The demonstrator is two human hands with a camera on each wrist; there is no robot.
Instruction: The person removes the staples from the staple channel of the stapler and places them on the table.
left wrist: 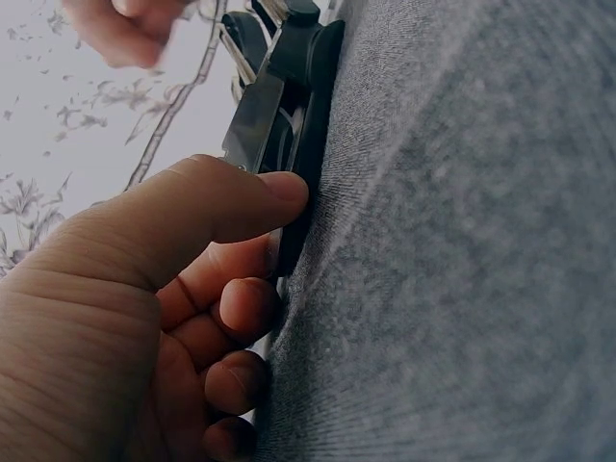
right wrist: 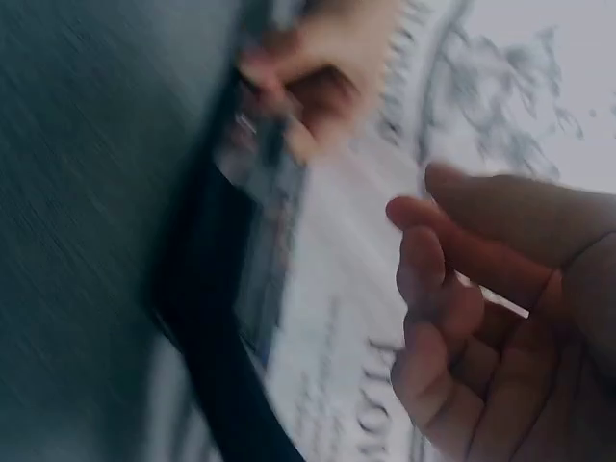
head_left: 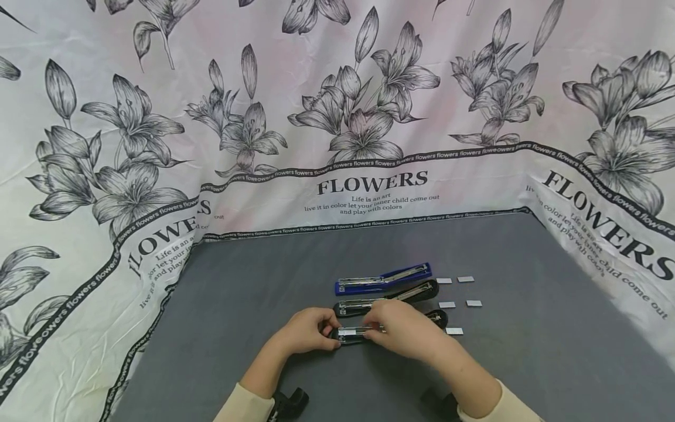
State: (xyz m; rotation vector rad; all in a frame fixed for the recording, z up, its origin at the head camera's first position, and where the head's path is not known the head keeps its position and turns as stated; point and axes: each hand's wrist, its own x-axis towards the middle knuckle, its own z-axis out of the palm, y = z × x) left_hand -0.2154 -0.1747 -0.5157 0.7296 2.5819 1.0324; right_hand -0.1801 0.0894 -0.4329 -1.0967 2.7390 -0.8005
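Observation:
My left hand pinches the near end of an opened black stapler, the closest of three lying on the table. In the left wrist view the thumb presses on that stapler's side. A small pale strip shows on the stapler beside the left fingers. My right hand hovers over the stapler's middle and hides part of it. Its fingers are loosely bent, with nothing visible between them in the right wrist view. Behind lie another opened black stapler and an opened blue stapler.
Several small whitish strips, such as the nearest strip, lie right of the staplers. Grey cloth covers the table. A flower-printed curtain stands around its back and sides.

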